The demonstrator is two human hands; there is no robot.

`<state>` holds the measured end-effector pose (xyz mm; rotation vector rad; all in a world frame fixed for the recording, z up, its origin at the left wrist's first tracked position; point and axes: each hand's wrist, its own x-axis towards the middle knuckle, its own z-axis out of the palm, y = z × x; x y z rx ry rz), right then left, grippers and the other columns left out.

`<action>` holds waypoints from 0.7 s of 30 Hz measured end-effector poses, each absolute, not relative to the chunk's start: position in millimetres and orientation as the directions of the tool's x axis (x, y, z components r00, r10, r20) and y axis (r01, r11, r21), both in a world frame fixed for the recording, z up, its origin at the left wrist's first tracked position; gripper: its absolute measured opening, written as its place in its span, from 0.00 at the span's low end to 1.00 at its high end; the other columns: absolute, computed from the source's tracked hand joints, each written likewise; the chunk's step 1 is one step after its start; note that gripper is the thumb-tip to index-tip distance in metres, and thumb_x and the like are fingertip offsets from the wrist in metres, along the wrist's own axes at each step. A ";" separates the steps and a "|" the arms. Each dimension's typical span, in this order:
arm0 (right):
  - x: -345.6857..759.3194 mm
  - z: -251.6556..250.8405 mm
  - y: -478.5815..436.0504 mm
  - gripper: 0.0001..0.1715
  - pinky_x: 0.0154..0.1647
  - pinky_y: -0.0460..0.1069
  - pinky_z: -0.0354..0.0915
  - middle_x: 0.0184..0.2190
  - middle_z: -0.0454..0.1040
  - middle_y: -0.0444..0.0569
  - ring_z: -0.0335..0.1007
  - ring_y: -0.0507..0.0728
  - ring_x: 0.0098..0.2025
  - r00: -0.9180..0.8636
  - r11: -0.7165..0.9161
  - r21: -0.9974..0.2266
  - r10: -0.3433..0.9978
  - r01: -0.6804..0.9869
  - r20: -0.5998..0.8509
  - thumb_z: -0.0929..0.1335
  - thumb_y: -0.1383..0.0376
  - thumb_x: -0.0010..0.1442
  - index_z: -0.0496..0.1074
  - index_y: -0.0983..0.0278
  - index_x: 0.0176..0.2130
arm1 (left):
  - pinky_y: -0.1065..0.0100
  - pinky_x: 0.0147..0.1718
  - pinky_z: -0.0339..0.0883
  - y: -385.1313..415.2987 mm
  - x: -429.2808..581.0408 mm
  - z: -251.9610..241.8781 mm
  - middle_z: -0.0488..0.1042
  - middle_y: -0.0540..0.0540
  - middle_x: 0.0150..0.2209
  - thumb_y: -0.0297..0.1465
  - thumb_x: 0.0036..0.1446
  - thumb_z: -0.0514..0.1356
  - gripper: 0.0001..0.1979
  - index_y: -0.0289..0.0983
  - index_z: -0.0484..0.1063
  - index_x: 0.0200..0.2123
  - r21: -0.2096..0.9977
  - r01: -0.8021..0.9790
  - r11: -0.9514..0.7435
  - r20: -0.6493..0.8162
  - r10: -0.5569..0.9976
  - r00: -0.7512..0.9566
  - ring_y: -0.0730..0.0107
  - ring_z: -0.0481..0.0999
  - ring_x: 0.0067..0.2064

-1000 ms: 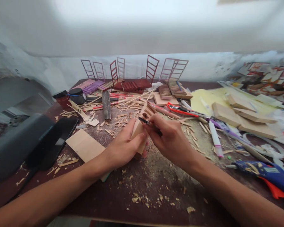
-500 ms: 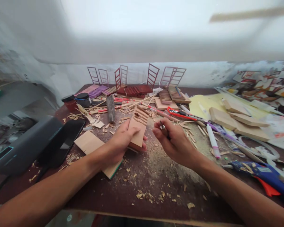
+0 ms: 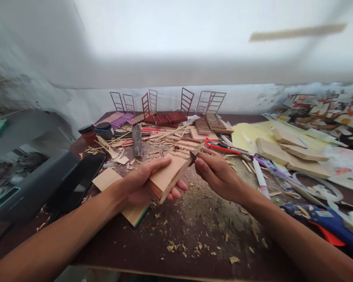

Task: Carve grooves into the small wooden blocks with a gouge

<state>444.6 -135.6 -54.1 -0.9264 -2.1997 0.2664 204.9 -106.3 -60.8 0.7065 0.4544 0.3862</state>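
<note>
the wood block (image 3: 167,176) now tips flatter, thick end in the grip of the left hand (image 3: 137,184). the right hand (image 3: 220,176) pinches a knife (image 3: 193,155). the block looks light and stiff; its thin slats could snap.

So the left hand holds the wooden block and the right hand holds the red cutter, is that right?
Not quite. The left hand does hold the wooden block, but the right hand holds a thin dark tool, not the red cutter. That cutter lies on the table beyond both hands, untouched. The head view shows it.
</note>
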 end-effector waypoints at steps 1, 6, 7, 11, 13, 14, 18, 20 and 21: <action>444.8 -54.7 -135.8 0.20 0.34 0.50 0.56 0.26 0.63 0.41 0.58 0.52 0.28 -0.490 0.720 -0.434 0.690 0.542 0.533 0.56 0.60 0.77 0.59 0.60 0.31 | 0.71 0.28 0.76 -106.3 205.3 -61.3 0.82 0.34 0.36 0.43 0.72 0.52 0.20 0.29 0.69 0.49 0.708 -0.187 0.681 -0.255 0.494 0.831 0.65 0.83 0.29; 444.0 -54.1 -135.7 0.22 0.37 0.51 0.60 0.25 0.64 0.41 0.63 0.52 0.29 -0.489 0.660 -0.406 0.747 0.633 0.451 0.57 0.57 0.76 0.61 0.61 0.31 | 0.69 0.30 0.78 -107.7 210.3 -63.4 0.82 0.36 0.36 0.40 0.70 0.56 0.14 0.36 0.63 0.50 0.831 -0.243 0.501 -0.151 0.623 0.767 0.64 0.84 0.32; 443.7 -52.9 -135.9 0.22 0.38 0.51 0.61 0.24 0.65 0.42 0.65 0.53 0.30 -0.481 0.641 -0.390 0.761 0.661 0.435 0.57 0.57 0.76 0.62 0.61 0.31 | 0.69 0.29 0.77 -108.1 211.4 -63.6 0.82 0.37 0.36 0.41 0.69 0.57 0.14 0.37 0.63 0.49 0.851 -0.241 0.467 -0.140 0.643 0.753 0.64 0.84 0.31; 445.6 -47.1 -136.4 0.22 0.44 0.53 0.66 0.26 0.70 0.45 0.73 0.57 0.35 -0.468 0.580 -0.304 0.803 0.756 0.369 0.58 0.57 0.75 0.64 0.61 0.29 | 0.71 0.24 0.74 -110.3 214.9 -63.0 0.81 0.40 0.33 0.42 0.68 0.59 0.15 0.38 0.63 0.49 0.923 -0.213 0.319 -0.096 0.730 0.676 0.65 0.82 0.28; 447.7 -45.7 -136.3 0.22 0.45 0.53 0.66 0.27 0.72 0.47 0.75 0.58 0.37 -0.478 0.568 -0.270 0.812 0.777 0.334 0.59 0.58 0.75 0.64 0.61 0.29 | 0.71 0.24 0.74 -111.8 216.1 -62.6 0.80 0.42 0.33 0.42 0.67 0.60 0.17 0.38 0.63 0.50 0.951 -0.192 0.241 -0.065 0.766 0.639 0.67 0.81 0.27; 448.6 -45.5 -136.2 0.22 0.44 0.53 0.66 0.27 0.73 0.47 0.75 0.58 0.37 -0.484 0.565 -0.258 0.816 0.784 0.315 0.58 0.58 0.75 0.65 0.61 0.29 | 0.71 0.25 0.74 -112.6 216.5 -62.4 0.80 0.42 0.33 0.43 0.66 0.60 0.18 0.38 0.64 0.51 0.962 -0.179 0.208 -0.051 0.777 0.628 0.68 0.81 0.27; 448.3 -47.5 -137.5 0.23 0.36 0.52 0.63 0.26 0.72 0.47 0.71 0.57 0.32 -0.465 0.515 -0.222 0.852 0.828 0.240 0.56 0.55 0.76 0.65 0.60 0.32 | 0.71 0.25 0.75 -117.3 217.6 -61.0 0.79 0.45 0.34 0.43 0.64 0.63 0.20 0.39 0.64 0.53 0.983 -0.141 0.120 -0.013 0.805 0.593 0.68 0.80 0.28; 446.4 -48.9 -138.7 0.24 0.33 0.52 0.59 0.24 0.69 0.47 0.68 0.56 0.29 -0.438 0.478 -0.215 0.874 0.852 0.207 0.54 0.53 0.76 0.63 0.60 0.32 | 0.70 0.26 0.76 -120.2 217.5 -59.6 0.78 0.45 0.36 0.43 0.63 0.64 0.21 0.39 0.65 0.52 0.987 -0.133 0.092 -0.001 0.823 0.567 0.69 0.80 0.29; 445.4 -49.4 -139.2 0.24 0.32 0.53 0.57 0.24 0.68 0.46 0.66 0.56 0.28 -0.429 0.466 -0.214 0.881 0.859 0.197 0.54 0.53 0.76 0.62 0.60 0.33 | 0.70 0.26 0.77 -121.5 217.2 -59.0 0.77 0.45 0.37 0.43 0.63 0.64 0.21 0.40 0.65 0.52 0.988 -0.130 0.082 0.004 0.829 0.559 0.69 0.80 0.30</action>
